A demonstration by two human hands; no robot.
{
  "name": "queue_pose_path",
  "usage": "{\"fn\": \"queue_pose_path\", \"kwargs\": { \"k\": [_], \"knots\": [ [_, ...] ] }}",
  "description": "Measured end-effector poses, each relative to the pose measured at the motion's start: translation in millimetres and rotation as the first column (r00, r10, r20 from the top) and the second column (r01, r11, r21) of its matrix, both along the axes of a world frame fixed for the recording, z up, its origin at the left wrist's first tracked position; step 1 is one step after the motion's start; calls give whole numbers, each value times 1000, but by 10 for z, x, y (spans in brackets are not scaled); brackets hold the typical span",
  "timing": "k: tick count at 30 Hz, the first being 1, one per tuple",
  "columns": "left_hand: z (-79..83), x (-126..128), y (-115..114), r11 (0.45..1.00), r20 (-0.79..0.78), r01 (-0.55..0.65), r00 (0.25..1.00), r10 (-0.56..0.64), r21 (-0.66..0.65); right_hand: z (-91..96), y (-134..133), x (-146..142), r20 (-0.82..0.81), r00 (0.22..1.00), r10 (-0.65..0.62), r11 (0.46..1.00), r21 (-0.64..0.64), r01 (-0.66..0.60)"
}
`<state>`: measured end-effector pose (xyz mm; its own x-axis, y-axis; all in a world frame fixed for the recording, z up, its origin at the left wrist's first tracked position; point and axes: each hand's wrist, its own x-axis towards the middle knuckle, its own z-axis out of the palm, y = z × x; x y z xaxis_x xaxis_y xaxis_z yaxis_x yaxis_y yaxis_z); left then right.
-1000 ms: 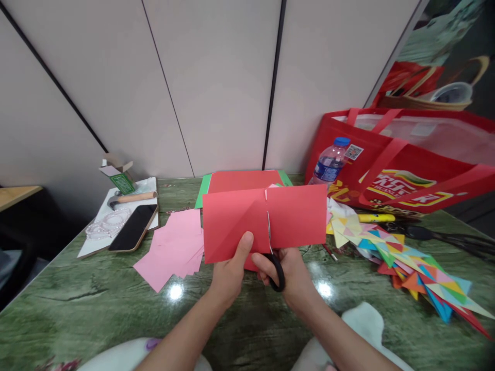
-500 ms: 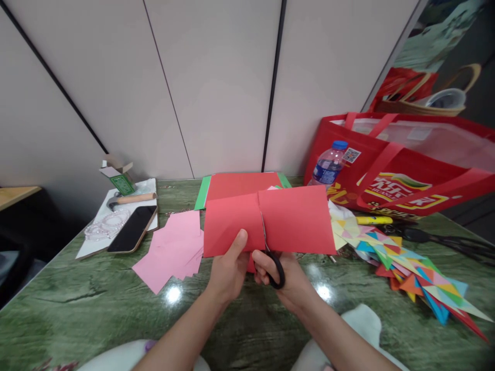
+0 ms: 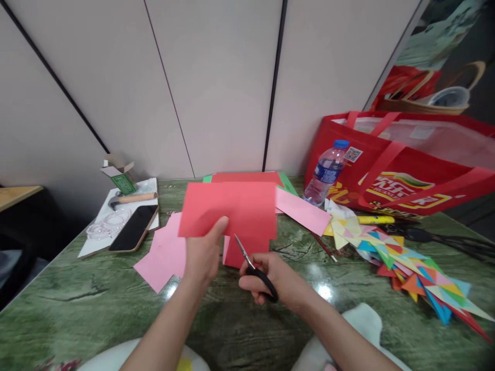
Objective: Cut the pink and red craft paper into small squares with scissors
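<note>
Red paper [image 3: 228, 203] is pinched under the thumb of my left hand [image 3: 203, 255], held up above the table; it looks like overlapping pieces, though blur hides the edges. My right hand [image 3: 266, 278] grips black-handled scissors [image 3: 244, 250], blades together and pointing up and left, just below the paper's lower edge. Under the raised sheet, more red paper [image 3: 249, 251] shows on the table. Pink paper squares [image 3: 160, 257] lie in a loose pile left of my left hand, and a pink strip [image 3: 303, 211] lies beyond my right hand.
At the left, a phone [image 3: 133, 229], hammer [image 3: 135, 198] and beaded strands [image 3: 108, 224] rest on a white board. A water bottle [image 3: 325, 175] stands against a red bag [image 3: 386, 159]. Folded colourful paper [image 3: 410, 263] covers the right side. Red and green sheets [image 3: 286, 183] lie by the wall.
The scissors have come out of the red paper and down. The red paper, cut nearly through before, now sits overlapped in my left hand, farther left. The pink strip has come into view.
</note>
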<state>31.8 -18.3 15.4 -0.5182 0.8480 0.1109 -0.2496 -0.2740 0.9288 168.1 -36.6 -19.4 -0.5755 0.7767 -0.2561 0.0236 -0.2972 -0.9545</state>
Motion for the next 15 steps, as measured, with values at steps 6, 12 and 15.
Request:
{"fn": "queue_pose_path", "kwargs": {
  "k": [6,12,15],
  "knots": [
    [97,-861,173,966,-21,-219,976,218,-136,-91,83,37,160,952,-261,940,267,213],
    [27,-1325,127,889,-277,-310,935,221,-337,-180,202,135,341,808,-480,642,764,59],
    [60,-1286,134,804,-615,-547,723,314,-233,-247,216,118,401,800,-446,565,820,-97]
  ]
}}
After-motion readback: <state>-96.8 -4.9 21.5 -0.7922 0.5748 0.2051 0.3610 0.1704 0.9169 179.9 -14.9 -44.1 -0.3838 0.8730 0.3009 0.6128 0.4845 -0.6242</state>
